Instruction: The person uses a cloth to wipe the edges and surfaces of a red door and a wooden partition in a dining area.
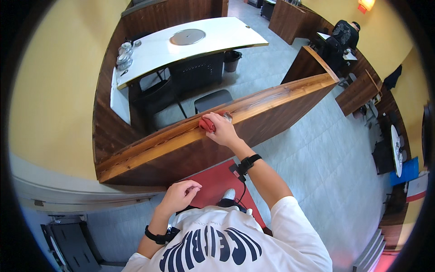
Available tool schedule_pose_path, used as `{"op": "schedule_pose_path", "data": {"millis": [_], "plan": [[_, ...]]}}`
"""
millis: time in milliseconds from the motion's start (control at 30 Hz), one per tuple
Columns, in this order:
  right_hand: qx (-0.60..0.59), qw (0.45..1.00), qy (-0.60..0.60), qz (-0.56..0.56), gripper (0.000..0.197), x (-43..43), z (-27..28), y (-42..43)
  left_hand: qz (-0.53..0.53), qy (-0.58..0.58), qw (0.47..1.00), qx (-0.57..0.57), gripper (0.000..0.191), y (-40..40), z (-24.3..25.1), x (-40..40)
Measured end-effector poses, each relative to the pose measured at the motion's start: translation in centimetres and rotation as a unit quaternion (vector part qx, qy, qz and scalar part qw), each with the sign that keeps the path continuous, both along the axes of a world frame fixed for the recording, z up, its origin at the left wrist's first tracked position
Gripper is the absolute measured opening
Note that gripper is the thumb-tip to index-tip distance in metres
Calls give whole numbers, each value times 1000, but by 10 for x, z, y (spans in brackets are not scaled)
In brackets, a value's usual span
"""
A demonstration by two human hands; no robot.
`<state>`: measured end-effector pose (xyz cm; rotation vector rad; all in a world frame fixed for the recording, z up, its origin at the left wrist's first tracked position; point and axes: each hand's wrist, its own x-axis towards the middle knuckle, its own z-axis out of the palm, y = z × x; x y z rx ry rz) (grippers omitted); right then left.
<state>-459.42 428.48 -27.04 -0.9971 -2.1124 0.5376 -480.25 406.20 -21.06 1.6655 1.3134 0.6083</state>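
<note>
My right hand (pixel 222 131) grips a folded red cloth (pixel 207 125) and presses it on the top ledge of a wooden partition (pixel 163 139). A greyish part of the cloth shows beyond my fingers. Wet-looking streaks shine on the ledge to the right of that hand. In front of my body, my left hand (pixel 180 195) hangs in the air with its fingers loosely curled together, and nothing shows in it. It is on my side of the partition, apart from the wood.
Behind the partition stand a white table (pixel 153 51) with a round metal inset (pixel 187 36), a dark stool (pixel 213 100) and a waste bin (pixel 232 61). Glassware (pixel 125 56) is at the table's left end. A red mat (pixel 217 180) lies underfoot. Another person (pixel 343 35) bends over a far table.
</note>
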Motion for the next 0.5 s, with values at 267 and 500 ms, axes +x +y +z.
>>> {"op": "schedule_pose_path", "data": {"millis": [267,500], "plan": [[55,994,18,-95,52,17,-20,5,139,65,972,176,33,91,-11,117],[43,996,34,-71,49,32,-30,26,194,140,950,201,58,171,-20,153]]}}
